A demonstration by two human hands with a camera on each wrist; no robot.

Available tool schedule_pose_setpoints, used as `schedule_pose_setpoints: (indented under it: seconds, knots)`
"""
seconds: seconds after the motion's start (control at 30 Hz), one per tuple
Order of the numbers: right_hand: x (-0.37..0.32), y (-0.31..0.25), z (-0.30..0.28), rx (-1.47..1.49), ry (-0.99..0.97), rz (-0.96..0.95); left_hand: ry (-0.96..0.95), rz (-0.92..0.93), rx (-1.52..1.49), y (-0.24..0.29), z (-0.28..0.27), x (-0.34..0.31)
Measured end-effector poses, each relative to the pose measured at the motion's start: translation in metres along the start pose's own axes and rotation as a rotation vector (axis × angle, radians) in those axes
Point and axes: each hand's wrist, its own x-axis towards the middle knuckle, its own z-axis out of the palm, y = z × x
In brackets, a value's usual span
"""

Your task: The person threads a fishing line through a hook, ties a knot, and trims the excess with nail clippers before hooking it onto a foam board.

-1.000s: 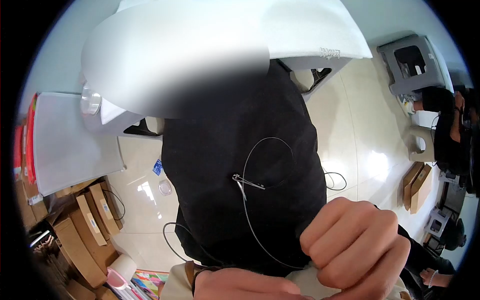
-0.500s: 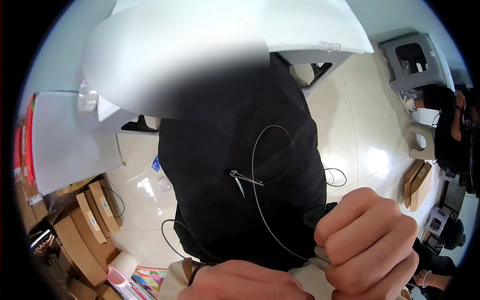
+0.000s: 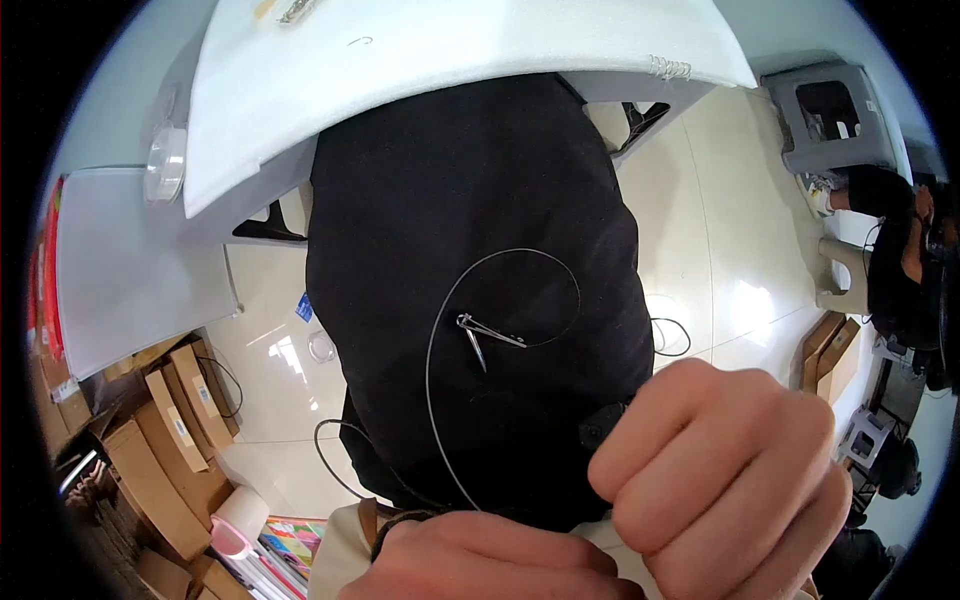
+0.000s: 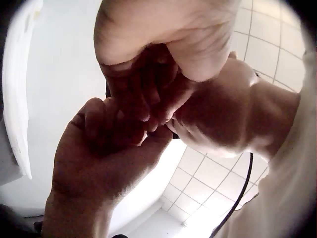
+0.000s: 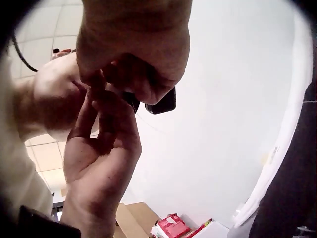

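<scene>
Both hands are raised close together at the bottom of the head view, the left hand (image 3: 490, 560) lower and the right hand (image 3: 720, 480) beside it with curled fingers. In the left wrist view the fingertips of the left hand (image 4: 163, 39) and right hand (image 4: 99, 158) meet in a pinch near the person's chin. A thin wire (image 3: 430, 370) loops over the black cloth (image 3: 400, 230) on the lap and runs up behind the left hand; its pinched part is hidden. Silver nail clippers (image 3: 490, 332) lie on the cloth, lever spread.
A white-covered table (image 3: 450, 40) stands ahead, with a clear round container (image 3: 165, 165) at its left. Cardboard boxes (image 3: 155, 480) are at the left, a grey stool (image 3: 830, 120) at the right. Another person (image 3: 905, 260) sits at the far right.
The wire loop has shifted left over the cloth, its lower part now running behind the left hand. The view has tilted, the table edge sits higher, and a blurred pale shape over it is gone.
</scene>
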Motion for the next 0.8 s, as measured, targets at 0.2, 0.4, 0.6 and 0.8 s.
schedule_pose_setpoints:
  seconds: [0.2, 0.4, 0.6, 0.8]
  knots:
    - [-0.006, -0.003, -0.004, -0.027, -0.031, 0.197, 0.11, -0.128, 0.067, 0.014, 0.004, -0.001]
    - [0.007, 0.013, 0.002, 0.042, -0.083, 0.006, 0.184, -0.145, 0.029, 0.016, 0.005, -0.006]
    - [0.016, 0.023, 0.003, 0.05, -0.106, -0.126, -0.078, -0.255, 0.158, 0.029, -0.015, 0.011]
    - [0.034, 0.028, 0.005, 0.038, -0.115, -0.285, -0.317, -0.023, 0.094, 0.014, -0.03, 0.021]
